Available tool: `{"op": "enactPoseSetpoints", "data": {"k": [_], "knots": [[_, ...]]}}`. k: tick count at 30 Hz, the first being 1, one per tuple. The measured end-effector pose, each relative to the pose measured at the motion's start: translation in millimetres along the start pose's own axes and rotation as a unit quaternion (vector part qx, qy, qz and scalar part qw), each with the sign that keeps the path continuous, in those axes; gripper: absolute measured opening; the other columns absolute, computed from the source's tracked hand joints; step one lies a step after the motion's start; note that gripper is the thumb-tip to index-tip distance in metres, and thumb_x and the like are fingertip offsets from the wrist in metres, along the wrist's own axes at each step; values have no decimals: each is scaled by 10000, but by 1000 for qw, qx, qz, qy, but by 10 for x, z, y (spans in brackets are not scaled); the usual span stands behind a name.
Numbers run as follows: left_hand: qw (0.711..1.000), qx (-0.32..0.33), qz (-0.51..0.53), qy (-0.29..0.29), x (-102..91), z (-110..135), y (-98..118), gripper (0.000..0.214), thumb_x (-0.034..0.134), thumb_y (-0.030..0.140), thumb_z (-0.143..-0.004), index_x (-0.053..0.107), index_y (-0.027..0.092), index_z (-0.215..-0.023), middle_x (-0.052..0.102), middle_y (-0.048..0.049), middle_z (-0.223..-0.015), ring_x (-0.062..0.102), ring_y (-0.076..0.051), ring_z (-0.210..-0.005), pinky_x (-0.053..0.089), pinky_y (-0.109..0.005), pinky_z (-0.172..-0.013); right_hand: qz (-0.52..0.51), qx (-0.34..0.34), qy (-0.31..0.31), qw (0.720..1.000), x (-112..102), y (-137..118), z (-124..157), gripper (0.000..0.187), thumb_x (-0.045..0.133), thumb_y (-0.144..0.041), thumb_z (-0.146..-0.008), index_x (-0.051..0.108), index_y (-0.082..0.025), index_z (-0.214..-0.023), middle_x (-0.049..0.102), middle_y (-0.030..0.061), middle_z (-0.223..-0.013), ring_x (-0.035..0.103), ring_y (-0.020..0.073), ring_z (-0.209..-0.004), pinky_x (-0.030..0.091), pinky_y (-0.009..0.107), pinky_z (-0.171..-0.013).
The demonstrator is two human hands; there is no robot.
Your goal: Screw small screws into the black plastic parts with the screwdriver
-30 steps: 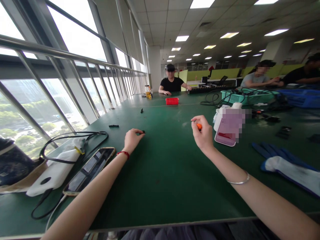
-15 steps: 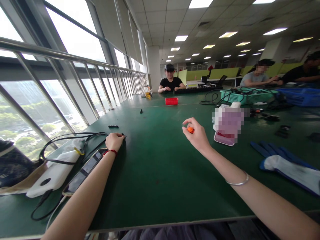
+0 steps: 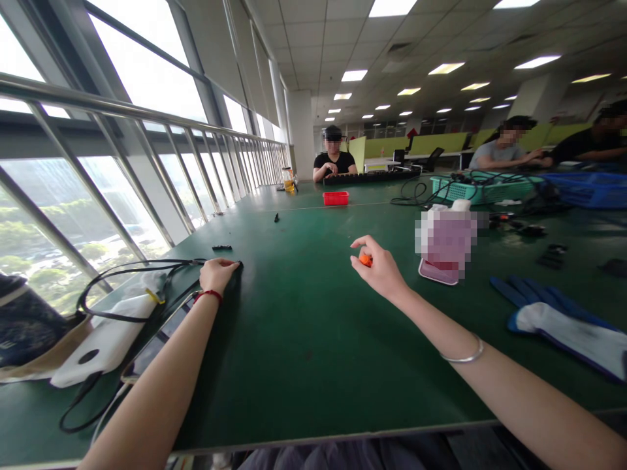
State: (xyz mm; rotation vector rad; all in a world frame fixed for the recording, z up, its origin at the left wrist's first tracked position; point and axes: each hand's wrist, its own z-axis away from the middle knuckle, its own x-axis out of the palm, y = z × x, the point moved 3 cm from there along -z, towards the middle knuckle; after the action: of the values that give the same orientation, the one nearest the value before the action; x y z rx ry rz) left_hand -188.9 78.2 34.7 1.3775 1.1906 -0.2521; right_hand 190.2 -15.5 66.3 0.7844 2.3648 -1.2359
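Note:
My left hand (image 3: 217,275) rests low over the green table, fingers closed in a pinch. At its fingertips sits a small black piece (image 3: 240,265), too small to name. A short black strip (image 3: 222,248) lies just beyond that hand, and a phone (image 3: 164,333) is partly hidden under my left forearm. Raised above the table to the right, my right hand (image 3: 379,266) has a small orange object (image 3: 365,260) tucked in its curled fingers. Its index finger and thumb are apart. Most of the orange object is covered by the hand.
Black cables (image 3: 132,266) and a white case (image 3: 110,339) lie at left. A red basket (image 3: 336,198) stands toward the far end. On the right are a pinkish packet (image 3: 445,245), a blue-white glove (image 3: 558,320) and a teal basket (image 3: 484,188). A person (image 3: 334,160) sits opposite.
My left hand has shifted slightly left with the black piece. My right hand has moved a little left and down, still holding the orange object. The person opposite has moved their hands.

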Motion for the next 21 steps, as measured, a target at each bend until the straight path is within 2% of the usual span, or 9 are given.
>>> {"op": "enactPoseSetpoints", "data": {"k": [21], "knots": [[1000,5,1,-1,14,-39,-17,358,661,379,-642,728,156,-914,708,-113,-986,615,-301,-991,486,-353,-814,-31,-24,21,999,-33,-49,8,179,505,-253,-778,483,-217,-952,437,-64,-576,465,132,-531,377,275,-578]]}}
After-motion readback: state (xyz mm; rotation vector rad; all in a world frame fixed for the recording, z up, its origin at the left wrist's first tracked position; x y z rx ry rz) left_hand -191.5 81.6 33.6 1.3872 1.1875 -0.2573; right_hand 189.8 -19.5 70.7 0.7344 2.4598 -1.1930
